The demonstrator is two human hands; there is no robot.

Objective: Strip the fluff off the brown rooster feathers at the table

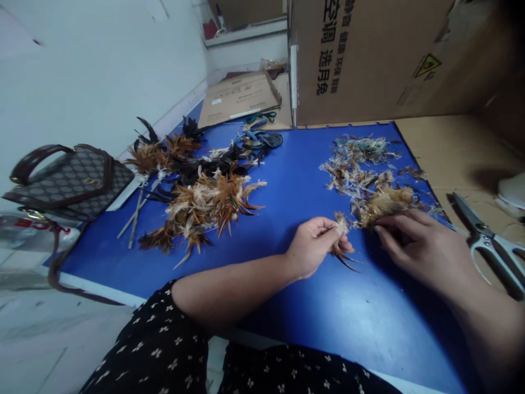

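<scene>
My left hand (314, 245) is closed in a pinch on a small bunch of brown feathers (341, 241) just above the blue table (311, 306). My right hand (418, 243) lies beside it, fingers curled and touching a fluffy tan clump of feathers (383, 203). Behind that clump spreads a loose litter of feather scraps (356, 164). On the left of the table lies a heap of bundled brown, black and white feathers (200, 191), some on thin sticks (137, 213).
Scissors (490, 243) lie at the right on a cardboard sheet (451, 148). A large cardboard box (369, 54) stands at the back. A patterned handbag (68, 180) sits off the table's left edge. Teal cords (262, 137) lie at the back, near flattened cardboard (238, 96).
</scene>
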